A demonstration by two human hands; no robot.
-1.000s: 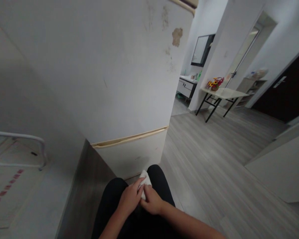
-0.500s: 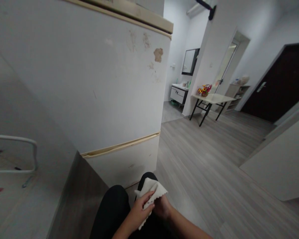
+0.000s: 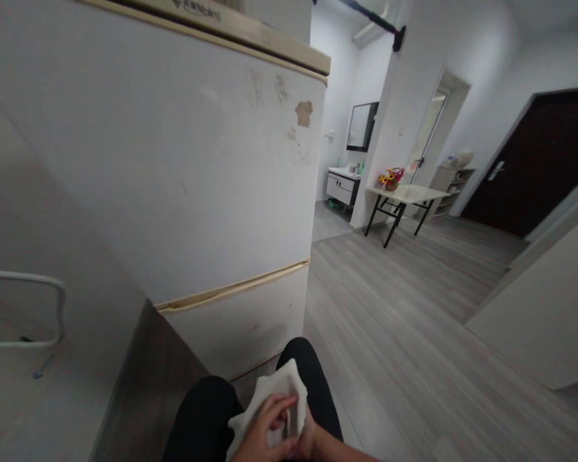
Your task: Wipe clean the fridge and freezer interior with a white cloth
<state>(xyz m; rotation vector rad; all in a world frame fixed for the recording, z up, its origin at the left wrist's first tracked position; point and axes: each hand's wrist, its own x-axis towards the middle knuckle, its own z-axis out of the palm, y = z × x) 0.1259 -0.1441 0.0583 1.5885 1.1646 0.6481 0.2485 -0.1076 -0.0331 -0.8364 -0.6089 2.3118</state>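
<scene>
Head view: low in the frame, both hands work a white cloth (image 3: 274, 398) over the person's dark-trousered knees (image 3: 207, 417). The left hand (image 3: 262, 433) lies on top of the cloth, its fingers (image 3: 277, 405) curled round a fold and gripping it. The right hand (image 3: 304, 443) sits just under and behind the cloth, mostly hidden; it touches the cloth, but whether it is clenched on it I cannot tell. The cloth's upper edge stands up above the fingers, one corner hanging down to the left.

Right in front of the knees stands a white fridge (image 3: 173, 192) with a yellowed seam between its two doors and brown stains near its upper right corner. Grey wood floor (image 3: 404, 333) runs off to the right, toward a small table (image 3: 404, 196) bearing flowers (image 3: 390, 179) and a dark door (image 3: 534, 167).
</scene>
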